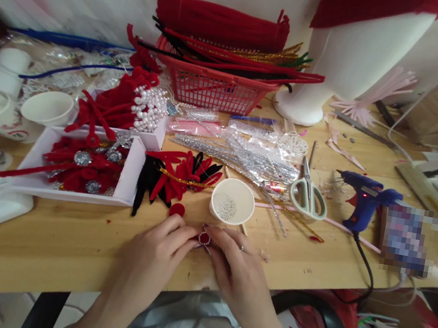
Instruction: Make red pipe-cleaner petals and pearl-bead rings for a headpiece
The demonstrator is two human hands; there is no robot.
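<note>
Between my two hands is a small round red piece (205, 238) with a ring of tiny pale beads around its edge. My left hand (159, 249) pinches it from the left, fingertips closed. My right hand (241, 267) grips its other side between thumb and fingers. Just beyond them stands a paper cup (235, 185) with small white beads (223, 208) inside. A flat red disc (177, 211) lies by the left fingers. Black and red fuzzy strips (178, 179) are heaped to the left of the cup.
A white box (131, 171) of red fuzzy pieces is at left, near several paper cups (49, 107). Scissors (307, 194) and a blue glue gun (365, 198) with its cord lie right. Behind are a red basket (218, 93) of fuzzy stems and a white mannequin head (356, 58).
</note>
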